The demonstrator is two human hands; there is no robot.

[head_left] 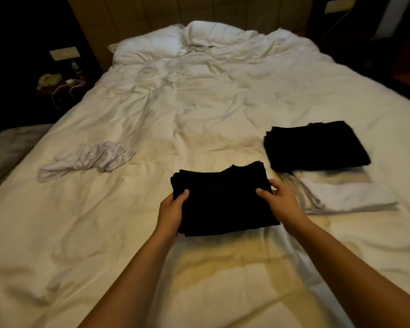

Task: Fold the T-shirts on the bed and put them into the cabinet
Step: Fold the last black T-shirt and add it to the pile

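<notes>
A folded black T-shirt is held just above the white bed, collar pointing away from me. My left hand grips its left edge, thumb on top. My right hand grips its right edge, thumb on top as well. To the right lies a stack: a folded black T-shirt on top of folded white T-shirts. A crumpled white T-shirt lies unfolded on the left side of the bed. No cabinet is in view.
Rumpled pillows sit at the headboard. A dark nightstand at the left carries a white cable and small items. A grey cushion or bench borders the bed's left edge.
</notes>
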